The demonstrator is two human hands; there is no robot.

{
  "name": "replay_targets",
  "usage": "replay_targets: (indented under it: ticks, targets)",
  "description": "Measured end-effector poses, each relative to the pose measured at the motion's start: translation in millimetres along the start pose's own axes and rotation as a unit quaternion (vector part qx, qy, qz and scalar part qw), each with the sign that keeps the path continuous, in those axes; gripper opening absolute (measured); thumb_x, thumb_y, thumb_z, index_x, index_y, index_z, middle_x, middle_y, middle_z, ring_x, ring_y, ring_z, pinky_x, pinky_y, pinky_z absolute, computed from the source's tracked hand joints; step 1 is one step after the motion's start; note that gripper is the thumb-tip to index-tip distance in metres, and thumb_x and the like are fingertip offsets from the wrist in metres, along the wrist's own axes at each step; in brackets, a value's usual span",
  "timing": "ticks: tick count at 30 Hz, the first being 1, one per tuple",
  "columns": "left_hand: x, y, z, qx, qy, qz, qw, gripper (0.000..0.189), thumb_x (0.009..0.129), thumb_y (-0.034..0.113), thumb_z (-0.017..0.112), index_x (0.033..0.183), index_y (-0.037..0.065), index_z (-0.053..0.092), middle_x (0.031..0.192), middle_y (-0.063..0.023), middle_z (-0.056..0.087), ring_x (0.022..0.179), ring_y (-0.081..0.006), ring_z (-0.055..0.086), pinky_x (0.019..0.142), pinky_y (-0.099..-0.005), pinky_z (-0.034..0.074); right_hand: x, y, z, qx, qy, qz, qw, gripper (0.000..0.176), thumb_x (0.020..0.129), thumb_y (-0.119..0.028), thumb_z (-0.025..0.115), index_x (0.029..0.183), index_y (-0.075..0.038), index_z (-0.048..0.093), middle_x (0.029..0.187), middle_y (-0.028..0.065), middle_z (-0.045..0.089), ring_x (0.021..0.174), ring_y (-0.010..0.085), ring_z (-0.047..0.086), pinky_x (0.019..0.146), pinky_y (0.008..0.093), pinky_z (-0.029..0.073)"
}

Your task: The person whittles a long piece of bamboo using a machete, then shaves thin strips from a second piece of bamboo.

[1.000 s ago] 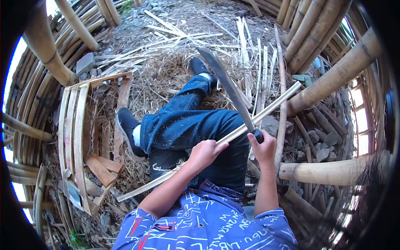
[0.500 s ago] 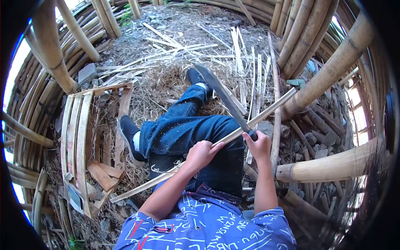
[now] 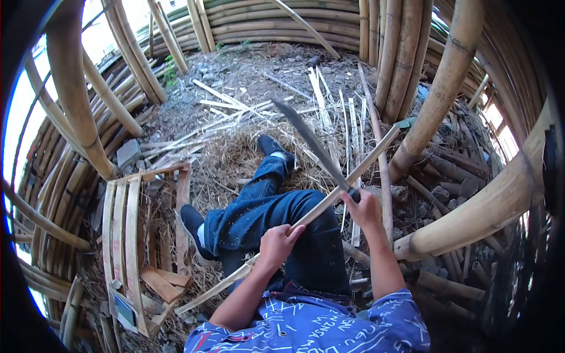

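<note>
Pale, split wood makes up the long, narrow strip [image 3: 321, 207] that slants over the dark blue denim trousers [image 3: 259, 219]. The left hand [image 3: 276, 246] grips it partway along, its lower end reaching down past that forearm, its upper end rising beyond the right hand [image 3: 364, 209]. The right hand clasps the black handle of a long, dark-bladed metal knife [image 3: 313, 145], which crosses the strip just beside those fingers; whether its edge touches the strip, I cannot tell.
</note>
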State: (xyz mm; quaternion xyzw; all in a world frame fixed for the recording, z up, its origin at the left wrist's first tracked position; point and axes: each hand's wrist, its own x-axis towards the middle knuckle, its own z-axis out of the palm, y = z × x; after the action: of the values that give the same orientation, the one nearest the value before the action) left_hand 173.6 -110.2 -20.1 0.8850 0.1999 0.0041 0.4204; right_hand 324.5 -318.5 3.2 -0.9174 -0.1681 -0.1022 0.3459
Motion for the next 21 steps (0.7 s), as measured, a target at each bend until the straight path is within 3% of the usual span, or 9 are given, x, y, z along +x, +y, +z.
replay_targets:
  ticks: [4,11,18,21]
  targets:
    - [-0.9,-3.5,5.4,-0.004,0.011,0.006,1.0,0.06,0.092,0.057,0.057,0.072,0.001,0.064,0.068,-0.0215,0.062,0.069,-0.0422,0.063,0.063,-0.048,0.048,-26.4,4.9,7.5,0.039,-0.036,-0.062,0.997,0.061,0.084,-0.064,0.063,0.069,-0.005,0.063,0.062,0.0177,0.063,0.062,0.0403,0.065,0.055,0.0465,0.051]
    - [-0.7,-7.3,14.8,0.004,0.022,0.026,0.999,0.059,0.093,0.055,0.057,0.069,0.001,0.061,0.065,-0.0218,0.06,0.066,-0.0425,0.062,0.059,-0.0488,0.047,-39.4,16.8,-6.4,-0.109,-0.077,-0.168,0.977,0.066,0.079,-0.071,0.063,0.066,-0.007,0.058,0.058,0.0157,0.062,0.058,0.0366,0.065,0.056,0.0447,0.054]
    - [-5.2,-7.5,27.1,0.01,0.075,0.059,0.995,0.054,0.095,0.05,0.057,0.071,0.001,0.06,0.066,-0.0229,0.061,0.066,-0.0429,0.063,0.06,-0.0507,0.048,-18.8,15.0,-6.4,-0.111,-0.072,-0.172,0.976,0.066,0.079,-0.072,0.064,0.066,-0.007,0.059,0.059,0.0152,0.063,0.058,0.0362,0.066,0.058,0.046,0.054]
    - [-4.7,-9.9,28.0,0.016,0.09,0.074,0.993,0.052,0.096,0.049,0.056,0.073,0.002,0.06,0.066,-0.0223,0.063,0.066,-0.0427,0.064,0.06,-0.0511,0.05,3.0,13.7,-6.2,-0.099,-0.01,-0.143,0.985,0.065,0.079,-0.071,0.064,0.071,-0.007,0.064,0.061,0.0167,0.064,0.064,0.0377,0.068,0.058,0.0469,0.054]
